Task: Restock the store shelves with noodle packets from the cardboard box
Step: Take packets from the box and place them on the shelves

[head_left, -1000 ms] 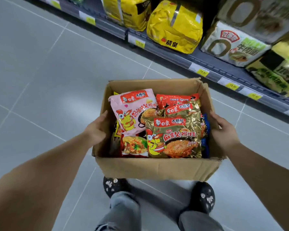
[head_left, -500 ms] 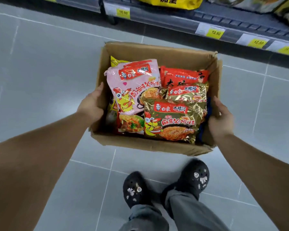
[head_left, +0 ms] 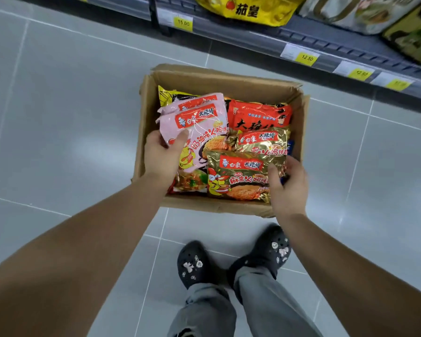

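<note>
An open cardboard box [head_left: 229, 80] sits on the grey tiled floor in front of my feet, packed with several noodle packets. My left hand [head_left: 162, 154] grips the left edge of a pink noodle packet [head_left: 204, 122], thumb on top. My right hand [head_left: 288, 186] holds the right edge of a gold noodle packet [head_left: 238, 177] at the box's near right corner. A red packet [head_left: 258, 116], a second gold packet [head_left: 263, 141] and a yellow packet [head_left: 173, 96] lie further back in the box.
A low store shelf [head_left: 326, 38] runs along the top with yellow price tags [head_left: 306, 58] and large yellow noodle bags [head_left: 248, 8]. My black clogs [head_left: 192, 263] stand just behind the box. Grey tiled floor [head_left: 58, 117] spreads to the left.
The box went down to the floor. Both hands left its outer sides and reached inside; the left now grips the pink packet, the right the gold packet.
</note>
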`<state>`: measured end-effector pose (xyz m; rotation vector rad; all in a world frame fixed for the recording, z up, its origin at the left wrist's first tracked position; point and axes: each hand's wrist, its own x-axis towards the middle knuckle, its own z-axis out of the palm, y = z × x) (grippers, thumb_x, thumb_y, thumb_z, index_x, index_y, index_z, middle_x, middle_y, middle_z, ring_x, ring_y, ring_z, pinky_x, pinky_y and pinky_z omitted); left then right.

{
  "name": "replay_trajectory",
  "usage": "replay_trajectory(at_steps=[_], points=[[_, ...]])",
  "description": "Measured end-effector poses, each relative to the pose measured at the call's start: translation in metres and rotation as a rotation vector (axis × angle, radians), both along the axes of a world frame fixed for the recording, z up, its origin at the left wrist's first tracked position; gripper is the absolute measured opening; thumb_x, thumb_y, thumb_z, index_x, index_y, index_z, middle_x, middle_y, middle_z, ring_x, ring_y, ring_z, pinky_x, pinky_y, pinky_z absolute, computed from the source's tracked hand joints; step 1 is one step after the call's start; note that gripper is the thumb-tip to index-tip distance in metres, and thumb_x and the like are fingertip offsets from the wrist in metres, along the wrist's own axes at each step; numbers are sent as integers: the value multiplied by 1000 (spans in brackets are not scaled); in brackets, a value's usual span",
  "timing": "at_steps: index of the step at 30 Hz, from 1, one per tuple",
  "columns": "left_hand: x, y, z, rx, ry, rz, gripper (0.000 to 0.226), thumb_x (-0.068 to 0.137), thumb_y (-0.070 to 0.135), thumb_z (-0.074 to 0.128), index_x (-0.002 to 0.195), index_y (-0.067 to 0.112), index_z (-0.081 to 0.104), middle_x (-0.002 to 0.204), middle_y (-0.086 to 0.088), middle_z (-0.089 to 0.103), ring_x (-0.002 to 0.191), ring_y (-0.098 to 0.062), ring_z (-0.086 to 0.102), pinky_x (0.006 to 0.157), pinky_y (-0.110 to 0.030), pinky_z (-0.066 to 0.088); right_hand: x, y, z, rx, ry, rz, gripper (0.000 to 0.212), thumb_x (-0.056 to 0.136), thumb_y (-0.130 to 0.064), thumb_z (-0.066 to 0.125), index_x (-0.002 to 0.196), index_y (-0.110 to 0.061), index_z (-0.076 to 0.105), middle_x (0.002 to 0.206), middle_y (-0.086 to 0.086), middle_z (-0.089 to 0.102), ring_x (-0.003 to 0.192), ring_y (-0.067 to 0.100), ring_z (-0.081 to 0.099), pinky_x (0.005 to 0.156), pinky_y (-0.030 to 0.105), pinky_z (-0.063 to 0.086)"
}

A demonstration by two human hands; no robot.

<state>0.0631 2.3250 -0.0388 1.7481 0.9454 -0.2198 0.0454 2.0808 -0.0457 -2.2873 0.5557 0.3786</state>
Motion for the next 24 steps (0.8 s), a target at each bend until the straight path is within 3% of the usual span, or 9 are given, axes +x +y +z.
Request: replay_trajectory(at_steps=[2, 5, 7, 11, 13, 16, 20, 22, 24], points=[[6, -10, 1, 37, 31, 83, 42, 78, 42, 71, 109, 16, 62, 101, 7, 70, 92, -11, 68, 74, -27, 56, -8, 3, -6, 35, 79, -28, 73, 71, -72, 55, 126, -24, 50, 121, -4, 60, 114, 17, 56, 94, 46, 49], [3, -15, 4, 54, 23, 63, 30, 80, 38, 70, 102, 19, 61, 98, 6, 69, 87, -11, 66, 76, -32, 57, -10, 9, -10, 58, 145, -103, 86, 58, -65, 68, 127, -21, 44, 123, -3, 58, 116, 19, 55, 96, 45, 49], [-4, -9, 6, 73, -21, 29, 21, 85, 41, 63, 104, 32, 58, 99, 10, 66, 85, -6, 65, 74, -27, 56, -10, 15, -13, 71, 176, -176, 86, 59, -52, 78, 127, -18, 36, 124, 1, 56, 114, 22, 56, 95, 47, 49], [-22, 10, 7, 112, 76, 55, 21, 72, 71, 49, 89, 60, 43, 98, 12, 65, 93, -15, 67, 84, -45, 55, -10, 25, -18, 21, 302, -233, 75, 68, -41, 78, 119, -21, 27, 117, 5, 55, 108, 31, 57, 94, 48, 46], [-26, 3, 13, -4, 79, 106, 44, 73, 55, 69, 106, 47, 41, 103, 8, 64, 97, -15, 66, 85, -42, 56, -9, 27, -17, 43, 327, -286, 79, 71, -37, 79, 127, -14, 29, 125, 8, 53, 113, 31, 55, 88, 37, 46], [-23, -7, 19, -41, 134, 170, 76, 66, 24, 84, 126, 16, 38, 115, -2, 61, 107, -20, 62, 89, -41, 54, -10, 22, -14, 86, 401, -254, 78, 67, -46, 80, 128, -14, 43, 126, 6, 56, 116, 32, 53, 94, 42, 48], [-23, -8, 36, 20, 134, 77, 46, 68, 25, 79, 109, 21, 61, 103, 3, 69, 91, -16, 65, 82, -35, 55, -17, 12, 9, 51, 309, -98, 60, 64, -55, 77, 108, -18, 57, 114, 6, 60, 108, 30, 55, 89, 44, 50], [-24, -6, 65, 58, 126, 45, 22, 71, 26, 76, 86, 26, 60, 84, 10, 66, 76, -11, 63, 74, -29, 53, -17, 11, 38, 115, 209, -148, 47, 70, -48, 76, 104, -21, 55, 107, 2, 63, 99, 25, 59, 83, 37, 51], [-21, -4, 102, 63, 101, 25, 23, 72, 22, 76, 85, 25, 57, 83, 7, 63, 78, -15, 63, 74, -30, 53, -14, 8, 72, 170, 121, -233, 42, 73, -43, 75, 104, -25, 54, 102, -3, 67, 95, 23, 63, 84, 39, 53]])
